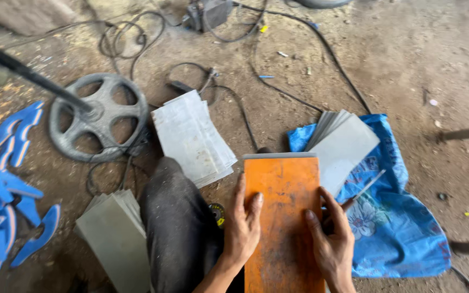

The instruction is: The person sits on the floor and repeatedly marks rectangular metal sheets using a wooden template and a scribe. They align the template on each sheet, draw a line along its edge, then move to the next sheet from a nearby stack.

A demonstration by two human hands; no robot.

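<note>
both hands rest on an orange plate (pixel 283 217) that lies lengthwise in front of the person, over a grey sheet (pixel 278 155) whose edge shows just past its far end. the left hand (pixel 241 223) lies flat along the plate's left edge, fingers spread open, thumb on top. the right hand (pixel 330 234) presses on the right edge and pinches a thin scriber (pixel 366 188) that sticks out up and right.

the step in hand looks like lining up the plate as a template on the sheet, ready for marking. the next move seems to call for a firm left-hand press so the plate does not slip, and the scriber tip brought tight to the plate's edge.

a dark trouser leg (pixel 177 228) lies left of the plate, with a small disc (pixel 217 212) beside it. stacks of grey sheets lie about: one fanned stack (pixel 194 138) ahead, one stack (pixel 338 144) on a blue bag (pixel 397 228) at right, another (pixel 116 239) at lower left. a grey wheel (pixel 99 116), blue cutouts (pixel 6 184) and cables (pixel 137 38) lie on the dirt floor (pixel 408 59).
</note>
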